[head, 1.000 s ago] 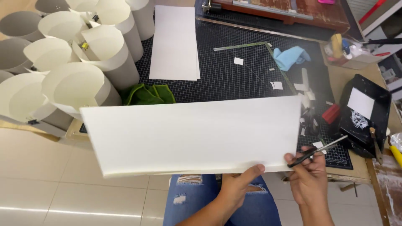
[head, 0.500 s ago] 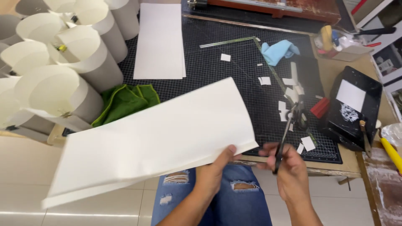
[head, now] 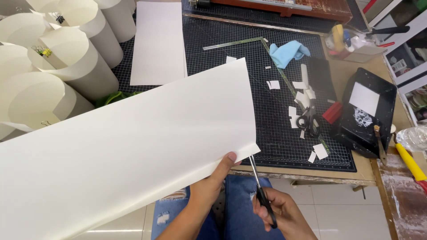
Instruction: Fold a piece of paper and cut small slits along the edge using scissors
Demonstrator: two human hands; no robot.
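In the head view, your left hand (head: 212,184) pinches the lower right edge of a large white sheet (head: 133,146), thumb on top, the sheet spreading up and away to its left. Your right hand (head: 280,213), just beside it, is closed around the handles of black-handled scissors (head: 260,189), whose blades meet the sheet's bottom corner just right of your left thumb. Beyond both hands lies a black cutting mat (head: 249,66) strewn with paper scraps (head: 319,151).
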